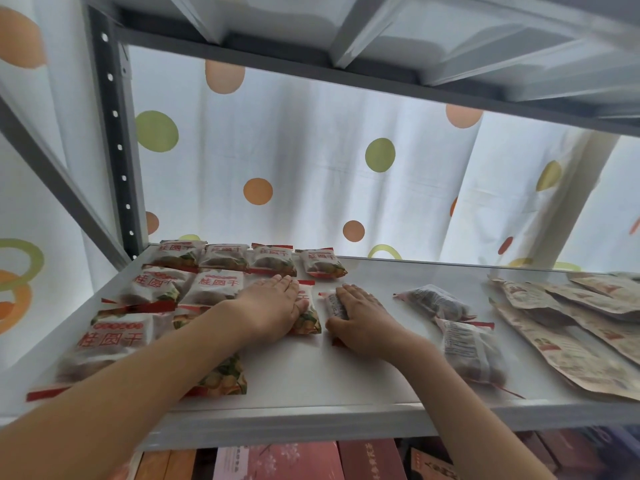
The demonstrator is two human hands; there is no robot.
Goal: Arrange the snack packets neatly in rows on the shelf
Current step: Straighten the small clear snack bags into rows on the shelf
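Observation:
White snack packets with red lettering lie in rows on the left half of the white shelf (pixel 346 368). Several packets form the back row (pixel 225 256). My left hand (pixel 273 306) lies flat, fingers straight, pressing on a packet (pixel 308 318) in the middle row. My right hand (pixel 360 318) covers another packet (pixel 334 304) just to the right, lying back side up, fingers spread over it. Two more loose packets (pixel 436 301) (pixel 467 351) lie back side up further right. A large front-row packet (pixel 107 344) sits partly under my left forearm.
Several flat brown paper pouches (pixel 568 341) are piled at the shelf's right end. A grey metal upright (pixel 116 143) stands at the back left, and the upper shelf (pixel 415 39) hangs overhead. A dotted curtain is behind. Boxes (pixel 301 460) fill the level below.

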